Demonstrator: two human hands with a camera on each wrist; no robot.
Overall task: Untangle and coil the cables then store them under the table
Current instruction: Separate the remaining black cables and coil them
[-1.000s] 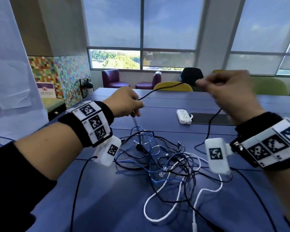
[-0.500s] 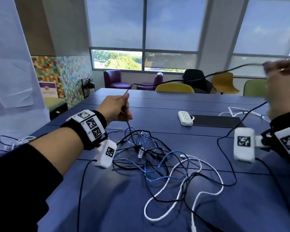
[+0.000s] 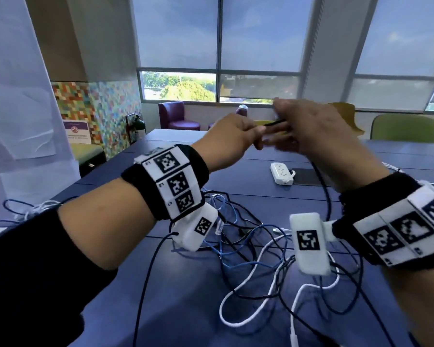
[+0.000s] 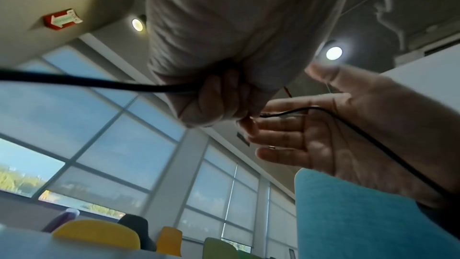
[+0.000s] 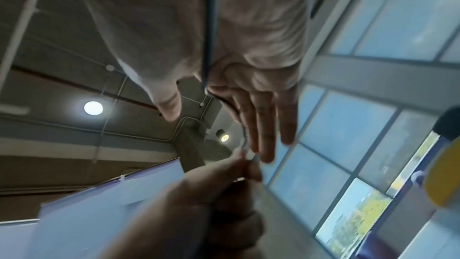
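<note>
My left hand (image 3: 232,136) is curled tight round the black cable (image 4: 104,84), its free end pinched at my fingertips. My right hand (image 3: 308,131) meets it with fingers (image 4: 281,129) held straight and loose; the same cable lies across that palm and drops past the wrist, gripped by nothing there. Both hands are raised above the far half of the tabletop (image 3: 186,309). Below them the tangle of cables (image 3: 256,241), black, blue and white, lies across the middle of the tabletop, and the black one runs down into it. I judge I am starting the first loop of a coil. Next my right hand must close on the cable and draw more of it free.
</note>
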